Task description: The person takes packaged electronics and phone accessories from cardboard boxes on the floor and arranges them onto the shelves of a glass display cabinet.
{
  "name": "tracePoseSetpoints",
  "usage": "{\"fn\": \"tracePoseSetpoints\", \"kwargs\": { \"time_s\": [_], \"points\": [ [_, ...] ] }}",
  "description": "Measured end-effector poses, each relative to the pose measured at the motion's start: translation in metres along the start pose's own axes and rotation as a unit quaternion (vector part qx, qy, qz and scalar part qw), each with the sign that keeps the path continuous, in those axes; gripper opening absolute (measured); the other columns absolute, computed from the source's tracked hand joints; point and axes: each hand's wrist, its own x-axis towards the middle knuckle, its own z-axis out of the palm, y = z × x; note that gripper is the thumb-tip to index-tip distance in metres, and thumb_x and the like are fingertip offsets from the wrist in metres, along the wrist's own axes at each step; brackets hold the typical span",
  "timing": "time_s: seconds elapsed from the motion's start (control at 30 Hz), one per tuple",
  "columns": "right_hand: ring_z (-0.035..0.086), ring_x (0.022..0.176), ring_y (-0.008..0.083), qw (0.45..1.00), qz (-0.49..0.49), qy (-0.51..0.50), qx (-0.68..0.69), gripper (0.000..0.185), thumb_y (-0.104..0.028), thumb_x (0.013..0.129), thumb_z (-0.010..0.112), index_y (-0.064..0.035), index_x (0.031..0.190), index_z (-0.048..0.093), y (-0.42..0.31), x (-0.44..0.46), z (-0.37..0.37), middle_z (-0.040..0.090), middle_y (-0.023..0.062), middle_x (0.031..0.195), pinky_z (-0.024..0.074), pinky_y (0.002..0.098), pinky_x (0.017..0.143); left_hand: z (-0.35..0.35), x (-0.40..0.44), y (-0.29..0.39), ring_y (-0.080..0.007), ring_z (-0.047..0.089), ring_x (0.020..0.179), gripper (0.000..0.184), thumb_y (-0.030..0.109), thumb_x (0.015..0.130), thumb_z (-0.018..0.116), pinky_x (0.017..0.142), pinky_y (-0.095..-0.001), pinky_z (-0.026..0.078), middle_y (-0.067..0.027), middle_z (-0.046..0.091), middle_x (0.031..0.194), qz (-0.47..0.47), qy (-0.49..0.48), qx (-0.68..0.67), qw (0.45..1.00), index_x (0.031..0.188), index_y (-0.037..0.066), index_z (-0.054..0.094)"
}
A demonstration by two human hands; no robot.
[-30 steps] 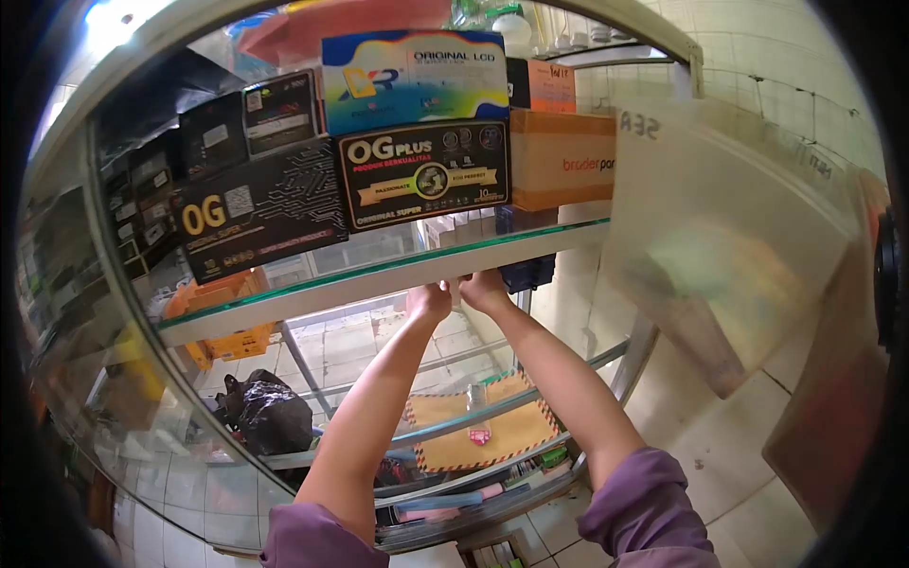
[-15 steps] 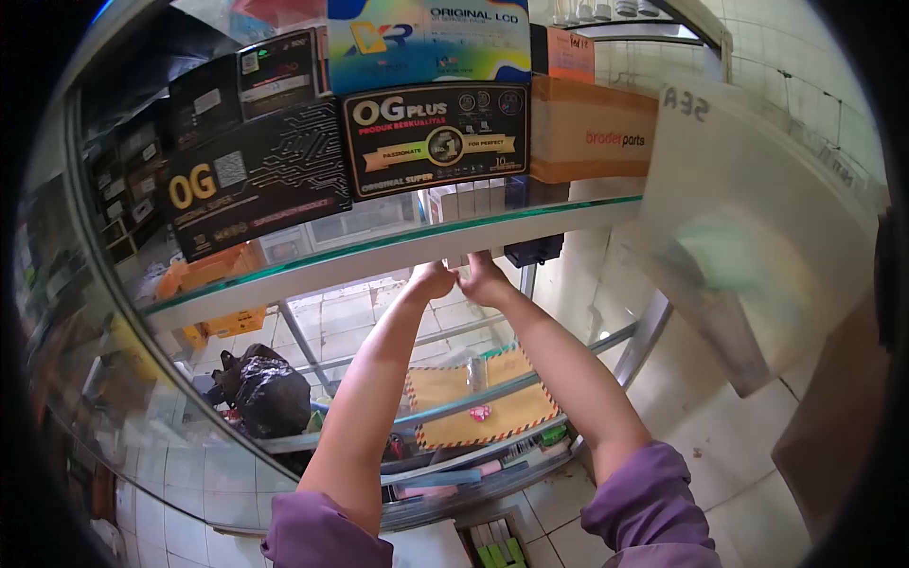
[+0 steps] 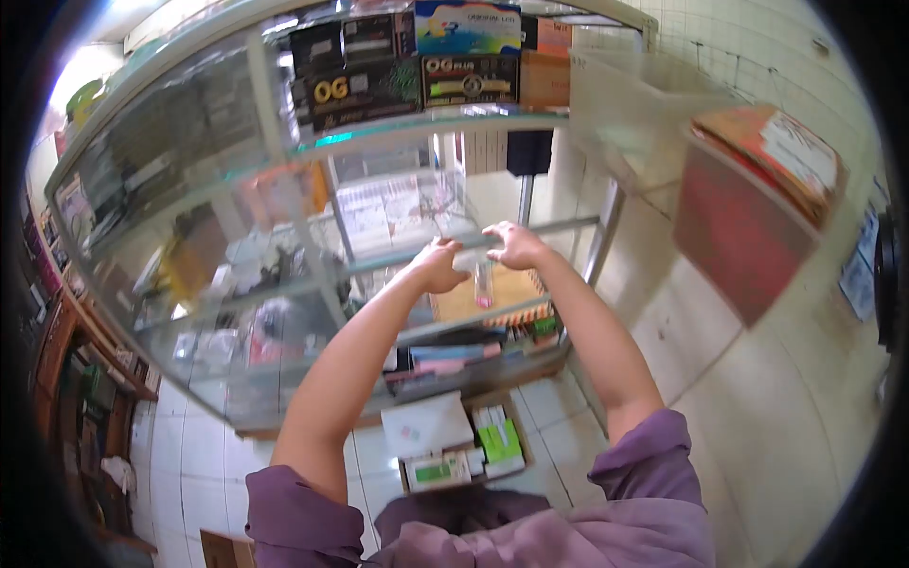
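Observation:
My left hand reaches forward with its fingers apart and holds nothing. A short gap away, my right hand is open too, its fingers pointing left. Both are in front of the glass display case, over its lower shelf. Below and between them lies a brown envelope with a striped edge. A small clear item with a pink end rests on the envelope. Farther back, a row of pale narrow boxes stands beside a black object under the upper glass shelf.
Black OG boxes, an OG Plus box and a blue box are stacked on the top shelf. The sliding glass is at right, near a red-sided container. A carton of green-and-white packs sits on the floor.
Both hands have come back from under the upper shelf, moved apart and opened. My view has shifted back, showing more of the case, floor and right side.

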Motion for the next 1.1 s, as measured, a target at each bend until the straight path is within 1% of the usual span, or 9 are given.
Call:
{"fn": "tracePoseSetpoints", "kwargs": {
  "time_s": [0.2,0.33,0.4,0.57,0.67,0.7,0.83,1.0,1.1],
  "points": [
    [0.056,0.107,0.0271,0.992,0.042,-0.098,0.073,0.05,-0.037,0.078,0.066,-0.0084,0.118,0.057,-0.065,-0.155,0.03,0.058,0.0157,0.118,0.0441,0.0339,0.092,0.032,-0.166,0.038,-0.0359,0.045,0.118,0.06,0.033,0.079,0.064,0.099,-0.0396,0.038,-0.023,0.049,0.123,-0.027,-0.076,-0.027,0.996,0.126,-0.001,0.047],
    [0.058,0.103,0.0205,0.959,-0.03,-0.162,0.232,0.045,-0.03,0.082,0.067,-0.0062,0.118,0.056,-0.035,-0.201,0.115,0.06,0.0129,0.115,0.0467,0.0321,0.087,0.075,-0.243,0.033,-0.0351,0.05,0.113,0.054,0.038,0.08,0.064,0.095,-0.0394,0.041,-0.0228,0.055,0.116,-0.054,-0.106,-0.064,0.991,0.12,0.003,0.054],
    [0.061,0.097,0.0204,0.951,0.033,-0.185,0.245,0.043,-0.031,0.081,0.067,-0.0034,0.113,0.06,-0.034,-0.224,0.147,0.064,0.0127,0.107,0.0477,0.0315,0.083,0.116,-0.269,0.004,-0.035,0.054,0.109,0.053,0.04,0.08,0.064,0.092,-0.0392,0.044,-0.0218,0.057,0.115,-0.045,-0.125,-0.119,0.984,0.118,0.003,0.056],
    [0.064,0.088,0.0212,0.919,0.168,-0.192,0.3,0.036,-0.029,0.08,0.066,-0.0003,0.102,0.066,-0.022,-0.281,0.29,0.068,0.0133,0.096,0.049,0.0319,0.078,0.267,-0.323,-0.047,-0.0321,0.06,0.099,0.055,0.034,0.079,0.066,0.083,-0.0386,0.049,-0.0208,0.057,0.118,-0.255,-0.118,-0.27,0.921,0.119,-0.002,0.054],
    [0.065,0.086,0.0243,0.88,0.272,-0.224,0.317,0.038,-0.028,0.078,0.066,0.0022,0.101,0.065,-0.034,-0.307,0.351,0.068,0.0153,0.095,0.0499,0.0338,0.076,0.33,-0.345,-0.037,-0.0383,0.056,0.103,0.053,0.031,0.077,0.065,0.089,-0.0425,0.045,-0.0269,0.057,0.112,-0.302,-0.082,-0.217,0.924,0.113,-0.007,0.055],
    [0.065,0.085,0.0259,0.893,0.239,-0.164,0.343,0.04,-0.029,0.076,0.067,0.002,0.1,0.065,-0.023,-0.319,0.403,0.067,0.0172,0.093,0.0499,0.0343,0.077,0.345,-0.348,-0.032,-0.0403,0.054,0.105,0.051,0.03,0.077,0.064,0.091,-0.0443,0.043,-0.0289,0.057,0.109,-0.318,-0.061,-0.205,0.924,0.11,-0.008,0.056],
    [0.064,0.09,0.0309,0.906,0.285,-0.158,0.272,0.046,-0.029,0.076,0.067,0.0025,0.108,0.061,-0.05,-0.318,0.417,0.066,0.0198,0.095,0.0493,0.0367,0.081,0.376,-0.345,-0.022,-0.0467,0.05,0.105,0.047,0.025,0.078,0.062,0.093,-0.0464,0.041,-0.0353,0.049,0.111,-0.39,-0.062,-0.178,0.902,0.106,-0.011,0.051],
    [0.063,0.093,0.0328,0.885,0.342,-0.156,0.276,0.054,-0.031,0.075,0.067,0.0057,0.113,0.056,-0.058,-0.306,0.443,0.065,0.0218,0.099,0.0483,0.0376,0.083,0.388,-0.329,-0.022,-0.0445,0.05,0.108,0.065,0.039,0.08,0.061,0.094,-0.0452,0.041,-0.0349,0.044,0.121,-0.497,-0.097,-0.117,0.854,0.117,-0.011,0.044],
    [0.062,0.091,0.0367,0.865,0.353,-0.178,0.308,0.051,-0.033,0.07,0.069,0.0058,0.102,0.061,-0.06,-0.296,0.44,0.064,0.0242,0.096,0.0486,0.0402,0.08,0.386,-0.317,-0.021,-0.0435,0.049,0.111,0.073,0.048,0.082,0.058,0.094,-0.044,0.041,-0.0344,0.041,0.125,-0.524,-0.141,-0.097,0.834,0.121,-0.011,0.041]
  ]
}}
